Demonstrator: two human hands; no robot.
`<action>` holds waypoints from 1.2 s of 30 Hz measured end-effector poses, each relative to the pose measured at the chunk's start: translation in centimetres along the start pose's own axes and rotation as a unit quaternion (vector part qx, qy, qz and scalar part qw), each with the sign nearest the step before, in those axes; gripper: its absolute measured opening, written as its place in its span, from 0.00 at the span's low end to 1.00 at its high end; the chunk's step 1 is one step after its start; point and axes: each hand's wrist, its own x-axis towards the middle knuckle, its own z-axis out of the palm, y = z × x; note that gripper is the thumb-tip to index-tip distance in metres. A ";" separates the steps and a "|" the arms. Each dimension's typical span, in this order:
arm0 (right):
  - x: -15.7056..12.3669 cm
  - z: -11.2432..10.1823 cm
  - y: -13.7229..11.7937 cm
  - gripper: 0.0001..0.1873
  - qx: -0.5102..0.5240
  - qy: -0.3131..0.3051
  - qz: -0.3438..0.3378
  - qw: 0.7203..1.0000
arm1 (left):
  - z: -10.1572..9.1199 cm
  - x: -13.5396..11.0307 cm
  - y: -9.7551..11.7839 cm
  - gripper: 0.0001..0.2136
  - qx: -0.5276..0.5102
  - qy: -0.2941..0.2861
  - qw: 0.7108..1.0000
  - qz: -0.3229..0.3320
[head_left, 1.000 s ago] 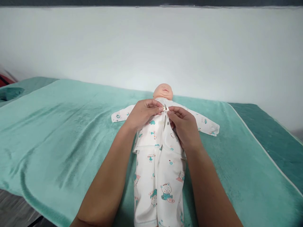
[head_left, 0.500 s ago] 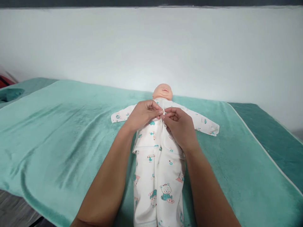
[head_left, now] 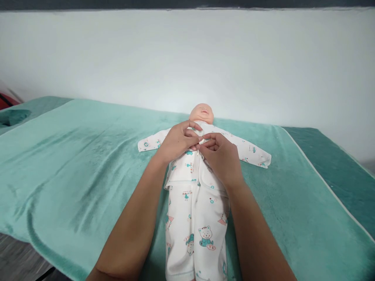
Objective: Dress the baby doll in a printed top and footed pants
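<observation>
A baby doll [head_left: 202, 112] lies on its back, head away from me, dressed in a white printed jacket [head_left: 183, 171] and matching white trousers [head_left: 180, 226]. At the chest, both hands meet on the jacket's front opening. My left hand [head_left: 181, 138] pinches the fabric edge between thumb and fingers, its index finger raised towards the collar. Opposite it, my right hand [head_left: 221, 154] pinches the other edge, thumb and fingertips touching the left hand's. Whatever fastener lies between the fingertips is mostly hidden. Below them, a small part of the front placket shows.
A teal plush blanket [head_left: 82, 168] covers the table under the doll. Darker green cloth [head_left: 325, 156] shows at the right. Behind stands a white wall [head_left: 146, 58]. Something red [head_left: 6, 101] is at the far left, and grey floor [head_left: 20, 259] at the lower left.
My right fingertips have shifted slightly left and down across the jacket opening. My left index finger has lifted away towards the collar. The doll lies in the same place.
</observation>
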 end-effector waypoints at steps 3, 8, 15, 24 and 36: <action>-0.1 0.0 0.1 0.09 0.003 0.000 0.003 1.000 | -0.1 0.0 -0.1 0.15 -0.018 0.002 1.000 0.002; -0.2 -0.1 0.1 0.09 0.011 0.004 0.007 1.000 | -0.2 0.1 -0.4 0.16 -0.068 0.006 0.998 0.006; -0.1 0.0 0.3 0.08 0.025 0.003 0.016 1.000 | -0.1 0.1 -0.2 0.16 -0.075 0.018 0.996 -0.042; 0.0 -0.2 0.4 0.12 0.056 -0.010 0.048 0.997 | -0.2 -0.1 -0.2 0.13 -0.049 0.020 0.998 -0.043; 0.2 -0.3 0.4 0.16 0.069 -0.023 0.090 0.993 | -0.7 0.0 -0.3 0.13 -0.019 -0.017 0.997 -0.069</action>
